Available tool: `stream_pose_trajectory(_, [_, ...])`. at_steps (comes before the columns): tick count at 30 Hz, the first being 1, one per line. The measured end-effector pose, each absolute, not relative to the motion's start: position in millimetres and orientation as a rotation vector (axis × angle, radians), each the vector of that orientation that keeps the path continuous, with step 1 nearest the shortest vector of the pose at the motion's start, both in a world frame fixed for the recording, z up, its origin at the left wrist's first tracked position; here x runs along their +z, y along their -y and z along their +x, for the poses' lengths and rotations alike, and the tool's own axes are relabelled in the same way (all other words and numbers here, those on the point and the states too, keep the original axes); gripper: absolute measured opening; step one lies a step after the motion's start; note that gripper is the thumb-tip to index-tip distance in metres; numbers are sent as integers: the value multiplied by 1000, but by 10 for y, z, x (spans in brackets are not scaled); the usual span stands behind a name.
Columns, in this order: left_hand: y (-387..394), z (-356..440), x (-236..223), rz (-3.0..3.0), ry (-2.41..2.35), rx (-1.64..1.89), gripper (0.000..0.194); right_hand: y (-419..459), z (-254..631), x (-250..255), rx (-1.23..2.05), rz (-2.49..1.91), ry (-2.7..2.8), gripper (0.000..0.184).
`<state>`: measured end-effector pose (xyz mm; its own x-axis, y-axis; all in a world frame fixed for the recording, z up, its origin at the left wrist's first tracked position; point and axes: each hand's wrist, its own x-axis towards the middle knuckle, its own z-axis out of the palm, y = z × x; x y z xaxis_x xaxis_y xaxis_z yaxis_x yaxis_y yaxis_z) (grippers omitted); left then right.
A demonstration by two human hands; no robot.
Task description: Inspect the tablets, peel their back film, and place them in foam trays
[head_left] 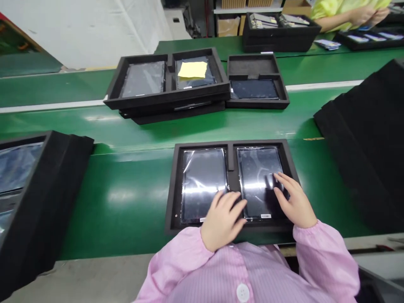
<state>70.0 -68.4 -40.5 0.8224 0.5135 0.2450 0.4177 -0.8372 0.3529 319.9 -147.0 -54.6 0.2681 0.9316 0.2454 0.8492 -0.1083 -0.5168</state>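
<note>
A black foam tray lies on the green bench in front of me, split into two compartments. In its left compartment sits a dark glossy screen panel under clear film; a similar screen panel fills the right one, with a small white label at its lower edge. My left hand, fingers apart, rests over the lower right corner of the left panel and the divider. Over the right side of the right panel is my right hand, its fingers stretched out. Neither hand holds anything.
Stacked foam trays with panels and a yellow paper stand ahead; another tray sits beside them. Tall black tray stacks flank me at left and right. A co-worker's hands are at the far right.
</note>
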Motion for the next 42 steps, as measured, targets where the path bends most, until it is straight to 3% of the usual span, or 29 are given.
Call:
stream_pose_trajectory(8, [688, 1098, -442, 2813, -481, 195, 42, 1612, 3317, -420, 199, -1988, 1455, 33])
stream_pose_trajectory(14, [698, 1117, -489, 2835, -330, 270, 8, 1696, 3410, -391, 122, -2014, 1284, 30])
stream_pose_trajectory(22, [679, 1083, -615, 2703, -498, 561, 33, 1781, 3349, -332, 194, -2035, 984, 31])
stream_pose_trajectory(25, [662, 1044, -621, 2636, -541, 579, 30, 1803, 3319, -322, 283, -2047, 885, 34])
stream_pose_trajectory(29, [655, 1022, -556, 2662, -414, 348, 8, 1816, 3315, -313, 381, -2053, 805, 36])
stream_pose_trajectory(38, [607, 1041, -495, 2804, -351, 356, 11, 1860, 3369, -274, 469, -2060, 663, 40])
stream_pose_trajectory(42, [600, 1057, -486, 2761, -313, 463, 28, 1849, 3349, -299, 517, -2065, 624, 40])
